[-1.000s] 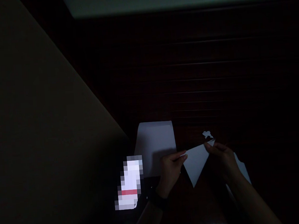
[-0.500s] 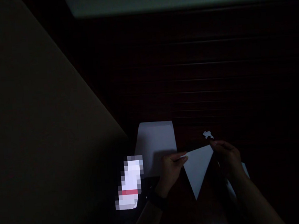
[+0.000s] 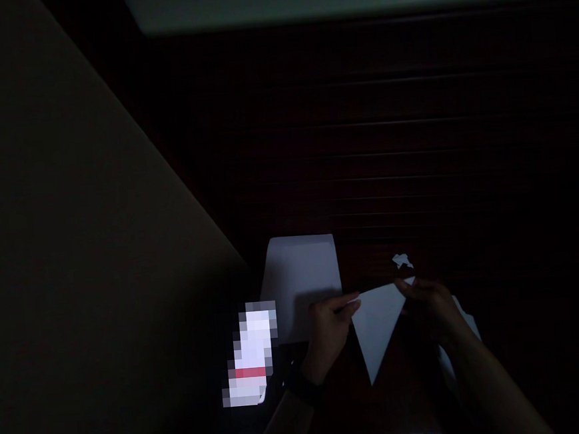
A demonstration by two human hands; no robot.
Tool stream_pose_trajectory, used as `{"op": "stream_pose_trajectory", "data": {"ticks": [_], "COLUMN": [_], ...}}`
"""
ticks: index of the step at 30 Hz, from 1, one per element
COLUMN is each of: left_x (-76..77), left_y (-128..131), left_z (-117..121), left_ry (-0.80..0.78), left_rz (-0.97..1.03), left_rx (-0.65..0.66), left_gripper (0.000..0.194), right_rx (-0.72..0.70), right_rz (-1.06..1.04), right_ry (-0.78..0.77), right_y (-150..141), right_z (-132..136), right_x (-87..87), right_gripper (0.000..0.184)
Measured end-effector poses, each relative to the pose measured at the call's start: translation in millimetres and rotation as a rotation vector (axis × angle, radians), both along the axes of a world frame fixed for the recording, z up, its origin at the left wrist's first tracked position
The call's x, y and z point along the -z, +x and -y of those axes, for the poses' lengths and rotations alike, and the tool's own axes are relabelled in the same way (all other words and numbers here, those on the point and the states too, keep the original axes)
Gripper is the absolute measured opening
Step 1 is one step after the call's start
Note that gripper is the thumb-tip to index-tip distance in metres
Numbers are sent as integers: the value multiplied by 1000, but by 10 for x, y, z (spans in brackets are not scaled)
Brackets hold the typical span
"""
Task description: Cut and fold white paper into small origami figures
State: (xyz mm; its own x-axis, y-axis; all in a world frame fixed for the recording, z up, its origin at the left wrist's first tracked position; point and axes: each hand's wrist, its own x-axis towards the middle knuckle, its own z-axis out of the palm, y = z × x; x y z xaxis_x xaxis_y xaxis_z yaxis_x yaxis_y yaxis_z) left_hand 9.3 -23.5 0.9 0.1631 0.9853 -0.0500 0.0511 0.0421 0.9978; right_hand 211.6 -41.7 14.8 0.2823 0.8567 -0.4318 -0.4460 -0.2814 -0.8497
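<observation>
A white sheet of paper folded into a triangle (image 3: 377, 327) is held up between both hands, with one point hanging down. My left hand (image 3: 331, 324), with a dark band on its wrist, pinches the upper left corner between thumb and fingers. On the upper right, my right hand (image 3: 429, 303) grips the edge, and a small white tip sticks out past its fingers. Just beyond the right hand lies a small folded white paper piece (image 3: 402, 261).
White paper (image 3: 303, 263) lies on the dark wooden table (image 3: 405, 412) behind my left hand. A bright, pixelated screen (image 3: 253, 353) stands left of it. Another white item (image 3: 466, 317) is partly hidden under my right forearm. A pale wall (image 3: 94, 225) rises on the left.
My right hand has shifted slightly left along the paper's upper edge, so the corner now pokes out beyond its fingers. The hanging point has swung a little left.
</observation>
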Motion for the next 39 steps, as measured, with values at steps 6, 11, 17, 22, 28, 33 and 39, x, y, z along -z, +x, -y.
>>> {"op": "stream_pose_trajectory", "data": {"ticks": [6, 11, 17, 22, 28, 33, 39], "left_x": [-34, -23, -54, -48, -53, -29, -50], "left_y": [15, 26, 13, 21, 7, 9, 16], "left_z": [24, 36, 34, 36, 25, 10, 16], "left_ry": [30, 35, 46, 42, 30, 5, 16], "left_rz": [-24, -21, -12, -28, 9, 35, 13], "left_rx": [17, 19, -12, -11, 24, 2, -82], "left_gripper": [23, 24, 23, 24, 24, 24, 25], "right_rx": [85, 152, 128, 213, 229, 162, -126], "right_rz": [35, 48, 34, 88, -12, 14, 97], "right_ry": [27, 68, 65, 96, 138, 111, -11], "right_y": [-48, -94, -124, -109, -30, -97, -313], "right_z": [5, 14, 25, 6, -23, -2, 40], "right_x": [-79, -60, -25, -80, -71, -87, 20], "right_gripper": [25, 26, 24, 27, 31, 20, 29]}}
